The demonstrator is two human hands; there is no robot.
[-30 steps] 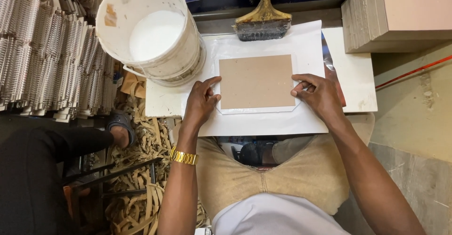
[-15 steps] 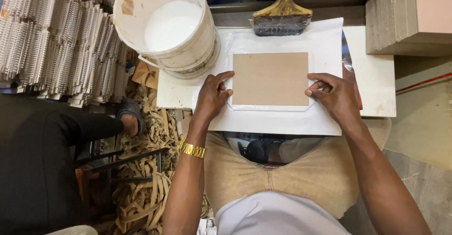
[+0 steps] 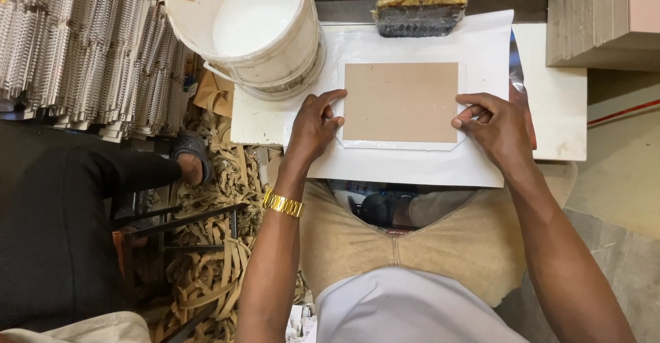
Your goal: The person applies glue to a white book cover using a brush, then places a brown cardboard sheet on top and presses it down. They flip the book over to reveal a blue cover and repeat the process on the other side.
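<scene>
Brown board (image 3: 401,102) seated on white sheet (image 3: 412,161), corners trimmed. Left hand (image 3: 313,126), right hand (image 3: 496,128) open, fingertips pressing board edges. Sheet flaps unfolded.

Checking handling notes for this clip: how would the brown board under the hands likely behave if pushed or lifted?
The brown board lies flat with straight edges, so it is probably stiff. It rests on a white sheet that shines wet at the board's lower edge, so it may stick or slide. The left hand and right hand touch only its side edges, suggesting it is light.
</scene>
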